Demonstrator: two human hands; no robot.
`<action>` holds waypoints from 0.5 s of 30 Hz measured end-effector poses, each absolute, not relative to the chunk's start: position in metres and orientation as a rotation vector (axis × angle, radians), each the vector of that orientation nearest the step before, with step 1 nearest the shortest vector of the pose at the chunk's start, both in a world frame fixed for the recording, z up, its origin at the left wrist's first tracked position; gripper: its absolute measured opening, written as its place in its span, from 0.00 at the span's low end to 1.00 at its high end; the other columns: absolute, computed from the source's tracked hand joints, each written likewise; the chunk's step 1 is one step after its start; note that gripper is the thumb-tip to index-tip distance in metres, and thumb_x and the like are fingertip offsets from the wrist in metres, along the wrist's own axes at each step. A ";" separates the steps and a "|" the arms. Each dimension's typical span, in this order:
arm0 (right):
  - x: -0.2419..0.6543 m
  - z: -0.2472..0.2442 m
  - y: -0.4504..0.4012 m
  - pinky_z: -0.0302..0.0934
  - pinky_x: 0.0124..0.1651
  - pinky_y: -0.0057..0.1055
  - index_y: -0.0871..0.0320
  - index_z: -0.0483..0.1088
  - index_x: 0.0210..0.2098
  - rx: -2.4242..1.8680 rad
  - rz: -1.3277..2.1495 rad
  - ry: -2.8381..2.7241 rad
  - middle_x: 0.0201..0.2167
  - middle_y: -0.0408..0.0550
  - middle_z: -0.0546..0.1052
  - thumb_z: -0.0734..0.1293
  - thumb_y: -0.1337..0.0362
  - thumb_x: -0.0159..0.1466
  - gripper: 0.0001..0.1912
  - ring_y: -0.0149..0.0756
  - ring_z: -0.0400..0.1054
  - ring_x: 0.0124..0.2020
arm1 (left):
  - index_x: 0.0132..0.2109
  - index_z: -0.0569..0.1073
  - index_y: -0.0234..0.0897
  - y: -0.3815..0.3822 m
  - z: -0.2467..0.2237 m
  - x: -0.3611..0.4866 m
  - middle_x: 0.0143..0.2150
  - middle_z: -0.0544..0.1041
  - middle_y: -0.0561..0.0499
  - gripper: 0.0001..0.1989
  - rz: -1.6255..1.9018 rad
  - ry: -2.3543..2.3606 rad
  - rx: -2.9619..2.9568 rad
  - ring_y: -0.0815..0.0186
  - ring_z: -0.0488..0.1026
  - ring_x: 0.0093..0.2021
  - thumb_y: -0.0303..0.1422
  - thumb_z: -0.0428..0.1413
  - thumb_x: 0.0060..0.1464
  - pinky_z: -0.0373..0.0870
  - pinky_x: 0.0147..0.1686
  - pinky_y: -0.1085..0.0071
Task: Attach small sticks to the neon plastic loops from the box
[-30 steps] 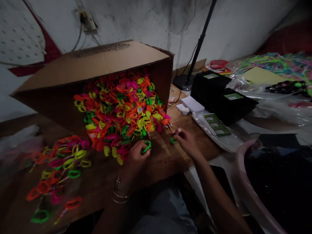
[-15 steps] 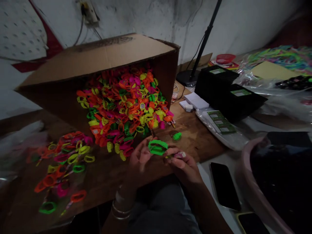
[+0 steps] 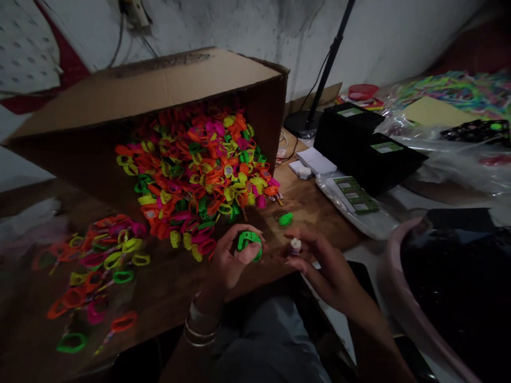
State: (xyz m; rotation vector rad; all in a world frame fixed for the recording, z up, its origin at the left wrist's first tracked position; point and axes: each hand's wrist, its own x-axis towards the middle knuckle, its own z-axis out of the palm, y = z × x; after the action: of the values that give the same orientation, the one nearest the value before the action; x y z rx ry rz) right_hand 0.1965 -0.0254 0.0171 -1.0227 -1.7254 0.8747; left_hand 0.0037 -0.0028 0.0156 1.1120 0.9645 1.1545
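Note:
My left hand (image 3: 231, 258) is closed around a bright green plastic toy watch (image 3: 249, 243), its thumb pressed across the band. To its right, my right hand (image 3: 323, 266) holds a small white-tipped piece (image 3: 295, 246) between thumb and curled fingers; most of that piece is hidden. A small green plastic piece (image 3: 285, 218) lies on the wooden table (image 3: 255, 284) just beyond both hands. Behind my left hand, a heap of orange, yellow, pink and green toy watches (image 3: 207, 170) spills out of a cardboard box (image 3: 167, 80) lying on its side.
More toy watches, some with printed sticks, lie in a loose group (image 3: 114, 260) at the left. On the right stand black boxes (image 3: 347, 138), a clear tray with green cards (image 3: 355, 197) and a pink tub (image 3: 399, 276). A black stand (image 3: 323, 74) rises near the wall.
My hands have moved apart, the right one shifting rightwards with the white-tipped piece. The green toy watch has turned and now sits deeper in my left hand. The view has shifted slightly.

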 end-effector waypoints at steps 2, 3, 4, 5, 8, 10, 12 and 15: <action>0.200 0.031 -0.017 0.64 0.38 0.30 0.53 0.69 0.45 -0.940 0.791 -1.840 0.35 0.47 0.76 0.63 0.59 0.68 0.09 0.35 0.71 0.35 | 0.37 0.71 0.35 -0.004 0.027 0.004 0.31 0.76 0.48 0.14 1.014 0.969 1.131 0.64 0.75 0.29 0.40 0.61 0.48 0.71 0.23 0.74; 0.202 0.036 -0.013 0.63 0.39 0.32 0.53 0.70 0.43 -0.901 0.749 -1.916 0.34 0.47 0.76 0.61 0.59 0.69 0.09 0.36 0.70 0.35 | 0.37 0.70 0.35 -0.005 0.033 0.004 0.30 0.76 0.49 0.15 0.947 0.974 1.130 0.64 0.74 0.28 0.40 0.62 0.47 0.70 0.22 0.74; 0.204 0.039 -0.010 0.62 0.41 0.34 0.53 0.71 0.44 -0.874 0.711 -1.991 0.34 0.48 0.76 0.59 0.59 0.69 0.11 0.38 0.69 0.36 | 0.37 0.70 0.35 -0.005 0.037 0.004 0.29 0.75 0.50 0.15 0.894 0.979 1.119 0.65 0.74 0.27 0.40 0.62 0.46 0.69 0.22 0.74; 0.205 0.041 -0.007 0.61 0.42 0.35 0.53 0.71 0.46 -0.855 0.681 -2.052 0.34 0.48 0.75 0.58 0.59 0.70 0.13 0.38 0.68 0.36 | 0.38 0.69 0.36 -0.006 0.040 0.004 0.29 0.74 0.51 0.16 0.854 0.979 1.099 0.66 0.73 0.26 0.40 0.62 0.46 0.68 0.22 0.74; 0.208 0.041 -0.002 0.60 0.40 0.34 0.53 0.69 0.54 -0.829 0.659 -2.128 0.34 0.48 0.74 0.56 0.60 0.71 0.17 0.38 0.66 0.36 | 0.41 0.67 0.38 -0.008 0.043 0.000 0.27 0.71 0.54 0.16 0.790 0.924 1.022 0.71 0.68 0.24 0.39 0.61 0.49 0.63 0.22 0.77; 0.208 0.039 0.000 0.59 0.39 0.33 0.53 0.68 0.56 -0.800 0.668 -2.139 0.34 0.48 0.73 0.56 0.62 0.71 0.17 0.37 0.66 0.36 | 0.41 0.65 0.38 -0.009 0.041 -0.002 0.27 0.70 0.55 0.15 0.770 0.889 1.002 0.74 0.64 0.23 0.38 0.60 0.51 0.60 0.21 0.78; 0.208 0.038 0.002 0.60 0.40 0.33 0.53 0.68 0.56 -0.768 0.663 -2.145 0.34 0.48 0.73 0.56 0.63 0.71 0.18 0.36 0.67 0.36 | 0.41 0.65 0.38 -0.008 0.040 -0.003 0.27 0.69 0.55 0.15 0.763 0.883 1.024 0.74 0.61 0.22 0.39 0.60 0.51 0.58 0.21 0.78; 0.208 0.039 0.003 0.60 0.44 0.34 0.52 0.67 0.57 -0.746 0.669 -2.152 0.35 0.47 0.75 0.56 0.64 0.71 0.18 0.37 0.68 0.37 | 0.42 0.65 0.38 -0.008 0.040 -0.001 0.27 0.67 0.56 0.16 0.762 0.917 1.059 0.75 0.59 0.22 0.39 0.60 0.50 0.57 0.20 0.78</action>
State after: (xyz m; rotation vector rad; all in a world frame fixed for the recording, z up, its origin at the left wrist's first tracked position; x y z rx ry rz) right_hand 0.2081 0.0027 0.0386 -0.7464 -2.1522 0.6693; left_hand -0.0011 -0.0081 0.0397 1.0592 0.9173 0.7621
